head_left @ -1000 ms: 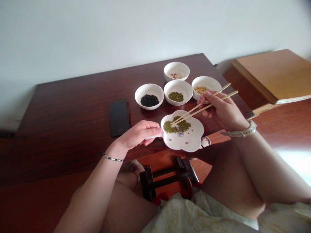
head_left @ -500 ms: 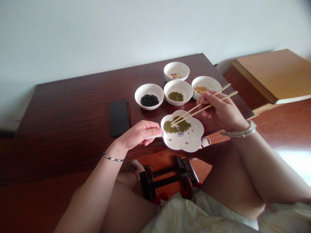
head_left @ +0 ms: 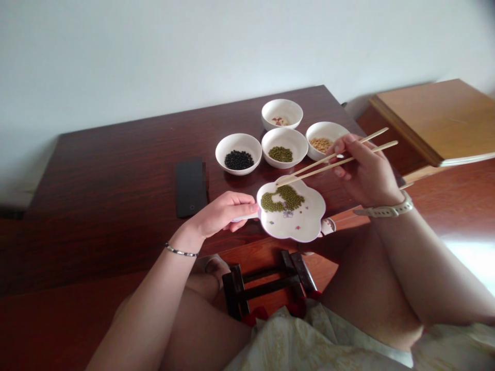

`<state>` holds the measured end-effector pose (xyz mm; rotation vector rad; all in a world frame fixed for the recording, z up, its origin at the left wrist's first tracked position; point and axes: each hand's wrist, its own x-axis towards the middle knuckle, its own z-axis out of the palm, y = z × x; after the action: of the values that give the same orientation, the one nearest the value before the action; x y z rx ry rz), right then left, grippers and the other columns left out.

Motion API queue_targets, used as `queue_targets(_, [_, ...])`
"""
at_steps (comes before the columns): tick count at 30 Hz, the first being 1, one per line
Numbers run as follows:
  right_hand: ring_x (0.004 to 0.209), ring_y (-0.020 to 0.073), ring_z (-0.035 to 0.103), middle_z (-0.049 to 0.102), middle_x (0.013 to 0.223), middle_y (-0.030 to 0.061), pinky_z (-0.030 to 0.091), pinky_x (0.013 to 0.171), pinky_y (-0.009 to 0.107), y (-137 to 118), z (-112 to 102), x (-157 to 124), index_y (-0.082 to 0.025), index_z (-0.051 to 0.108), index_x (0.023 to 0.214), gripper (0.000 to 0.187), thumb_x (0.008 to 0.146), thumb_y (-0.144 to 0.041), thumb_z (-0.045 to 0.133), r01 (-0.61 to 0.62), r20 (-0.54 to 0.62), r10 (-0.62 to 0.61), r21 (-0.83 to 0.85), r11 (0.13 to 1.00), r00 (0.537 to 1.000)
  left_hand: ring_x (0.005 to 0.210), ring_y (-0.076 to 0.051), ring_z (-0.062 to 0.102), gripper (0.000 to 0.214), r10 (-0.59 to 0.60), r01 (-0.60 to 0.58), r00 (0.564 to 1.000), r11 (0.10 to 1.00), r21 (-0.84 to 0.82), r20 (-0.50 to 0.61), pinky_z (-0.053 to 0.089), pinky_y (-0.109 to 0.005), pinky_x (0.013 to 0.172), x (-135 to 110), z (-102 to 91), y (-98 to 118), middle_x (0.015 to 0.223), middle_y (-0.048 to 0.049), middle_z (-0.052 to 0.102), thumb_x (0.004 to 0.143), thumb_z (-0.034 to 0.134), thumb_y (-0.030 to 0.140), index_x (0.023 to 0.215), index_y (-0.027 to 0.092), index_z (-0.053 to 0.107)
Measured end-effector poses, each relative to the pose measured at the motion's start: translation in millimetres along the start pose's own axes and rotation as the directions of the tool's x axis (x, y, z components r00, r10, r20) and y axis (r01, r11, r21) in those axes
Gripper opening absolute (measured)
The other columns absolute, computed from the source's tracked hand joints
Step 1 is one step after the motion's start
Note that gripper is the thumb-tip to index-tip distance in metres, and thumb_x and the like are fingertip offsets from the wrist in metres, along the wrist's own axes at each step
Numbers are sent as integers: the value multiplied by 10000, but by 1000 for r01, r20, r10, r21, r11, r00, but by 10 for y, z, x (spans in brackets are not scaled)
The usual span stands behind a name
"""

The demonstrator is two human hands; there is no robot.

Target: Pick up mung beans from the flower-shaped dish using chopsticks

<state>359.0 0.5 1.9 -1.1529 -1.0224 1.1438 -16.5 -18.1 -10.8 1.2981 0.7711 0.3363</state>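
At the surface's near edge sits a flower-shaped plate (head_left: 296, 221) of green beans (head_left: 282, 199), its left rim grasped by the left hand (head_left: 222, 212). Right hand's (head_left: 365, 172) grip clenches chopsticks (head_left: 332, 164) whose tips reach the plate's far rim. Behind stand four white bowls: black beans (head_left: 238, 153), green beans (head_left: 284, 147), yellow beans (head_left: 324, 140), few pale bits (head_left: 282, 114). Dark wooden surface (head_left: 127, 154) meets a pale wall (head_left: 154, 51).

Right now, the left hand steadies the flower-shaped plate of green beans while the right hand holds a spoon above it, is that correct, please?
Not quite. The right hand holds a pair of chopsticks, not a spoon; their tips sit at the far rim of the flower-shaped plate. The left hand does steady that plate of green beans, as the head view shows.
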Motion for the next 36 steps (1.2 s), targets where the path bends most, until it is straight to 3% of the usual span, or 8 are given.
queue_targets(4, [622,156,568,718,886,42,345,368,299,6,-71,80,-314,721,898,540,945,-662,1131,63,-90,-58,47,997,994,551,-98,428,494,-8,8,1000,1000,15,1,206,-251,528,-17,0,3,653,50,565,1235,791,497,855,224,634])
queue_targets(8, [623,226,563,685,822,66,377,425,391,-27,-41,70,-389,817,1067,509,1005,-861,997,47,-21,-46,21,999,999,547,-102,423,525,-24,25,1000,999,30,-18,193,-259,524,-27,3,1,642,42,567,1224,801,535,841,230,613])
queue_targets(10, [669,256,584,695,822,76,405,474,409,-54,-5,47,-394,804,1094,539,1035,-916,925,82,-47,-84,-42,996,995,554,-104,427,523,-22,22,1000,999,32,-16,193,-258,530,-27,1,-1,647,42,566,1219,805,552,852,226,627])
queue_targets(14, [739,212,544,743,919,75,398,506,359,-104,34,1,-331,698,929,538,1012,-725,1055,145,-184,-156,-73,987,970,554,-104,429,501,-24,24,1000,999,36,-9,201,-257,531,-27,-3,-1,646,47,564,1229,790,538,870,221,645])
queue_targets(18, [650,164,516,712,878,51,332,431,315,-109,45,-46,-298,753,882,524,1013,-687,1078,31,-64,-34,-41,999,997,555,-105,410,496,-36,36,999,999,35,-11,199,-258,527,-28,0,12,643,49,563,1229,792,551,887,216,663])
queue_targets(23, [571,120,557,732,859,44,372,397,285,-95,103,-99,-259,781,874,575,1002,-728,1087,-78,111,89,-96,992,990,563,-104,423,465,-31,31,1000,999,15,2,201,-247,526,-15,4,29,655,51,570,1236,790,535,924,205,692])
queue_targets(36, [554,161,578,696,772,33,399,416,302,-91,154,-135,-271,801,872,554,1020,-736,1064,-109,169,131,-135,985,977,554,-104,425,481,-31,31,999,999,11,-11,195,-252,508,-7,27,58,677,45,578,1204,834,573,928,194,728])
